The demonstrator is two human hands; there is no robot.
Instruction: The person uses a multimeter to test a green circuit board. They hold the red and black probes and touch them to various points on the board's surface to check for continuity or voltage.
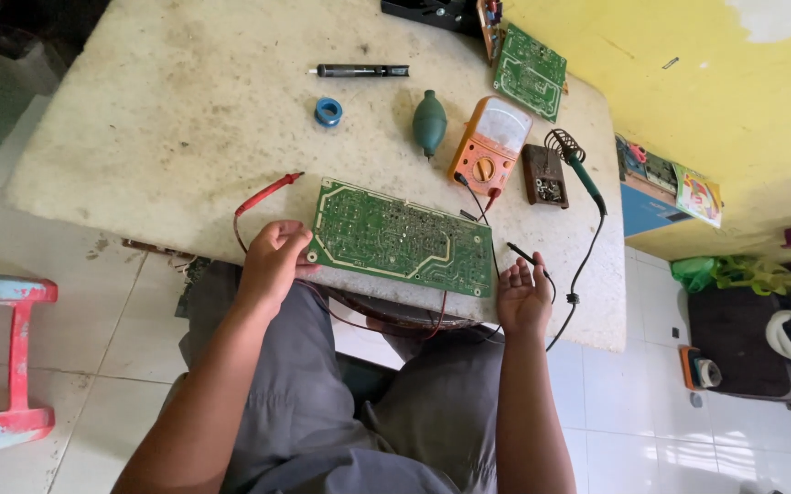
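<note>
A worn, stained pale stone counter (185, 137) carries everything, and near its front edge lies a large green rectangular circuit board (402, 238), solder side up and slightly askew. The left hand (274, 259) rests at the board's left short edge, fingers curled in a closed grip on that edge, so the board stretches away to the right of the grip toward the other hand. The right hand (522, 295) sits just past the board's lower right corner, not touching it, palm up with fingers loosely open; a thin black test probe (525, 256) lies across its fingertips, not clamped. Behind the board stands an orange analogue multimeter (490, 144), its dark leads trailing down to the board's right end. Farther back lies a smaller green circuit board (530, 70). To the multimeter's right sits a brown soldering stand with a wire coil (546, 172), holding a green-handled soldering iron (586, 181). A red test probe (267, 193) lies just above the left hand. Left of the multimeter are a dark green rubber blower bulb (429, 122), a black pen-shaped tool (360, 70) and a small blue ring-shaped roll (328, 112).
</note>
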